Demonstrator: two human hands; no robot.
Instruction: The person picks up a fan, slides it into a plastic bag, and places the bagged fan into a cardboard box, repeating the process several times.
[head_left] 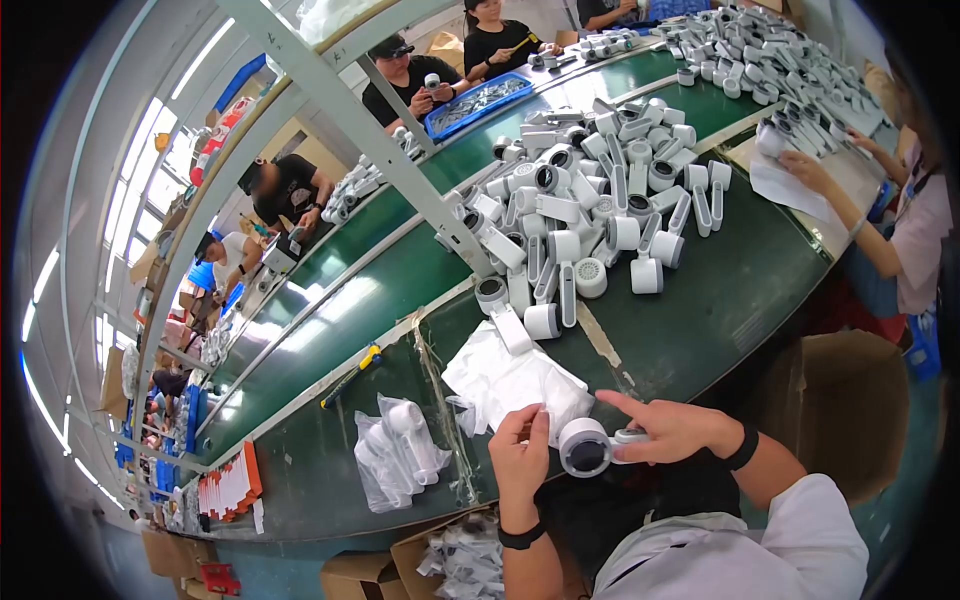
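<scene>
My right hand [670, 430] is closed around the handle of a white handheld fan [584, 446], whose round head with a dark centre faces up near the table edge. Its index finger points out toward the bags. My left hand [521, 455] pinches the near edge of a thin white plastic bag [520, 385] on a loose stack, just left of the fan's head. Another white fan [513, 330] lies with its handle on the far side of that stack. To the left are several fans in clear bags [398, 452].
A large heap of white fans [600, 190] covers the far middle of the dark green table [740, 310]. A yellow-and-black tool [350, 375] lies left, beyond it orange-and-white boxes [230, 485]. An open carton [845, 410] stands right. A metal post [400, 160] rises ahead; co-workers sit around.
</scene>
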